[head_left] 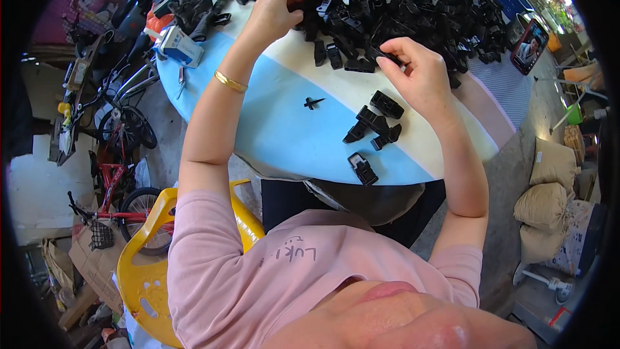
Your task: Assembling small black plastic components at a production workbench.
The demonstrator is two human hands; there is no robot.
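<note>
Your right hand (418,72) is narrowed to a pinch, thumb and fingertips on a black part (389,57) at the near side of the pile (400,6) that covers the far half of the table (261,132). Your left hand (274,18) is curled at the pile's left flank; its fingertips are hidden, so you cannot tell whether it holds anything. The parts look like moulded plastic, some with grey metal faces, so expect them to be light and stiff, rather smooth, and unlikely to give under a firm pinch; any thin tabs would be the weak spots. Take one across its long sides near the middle, and lift it straight up, since neighbours overlap and could snag. Toward you, a cluster (376,123) of loose parts lies on the striped cloth, and a single part (363,169) sits right by the table's curved near edge, where a brushing forearm could tip it off. Your easiest room is over the blue stripe between your forearms, around the small dark piece (312,103). On the far left keep your elbow off the blue-and-white box (181,46); on the right, mind the phone (529,46) near the rim.
</note>
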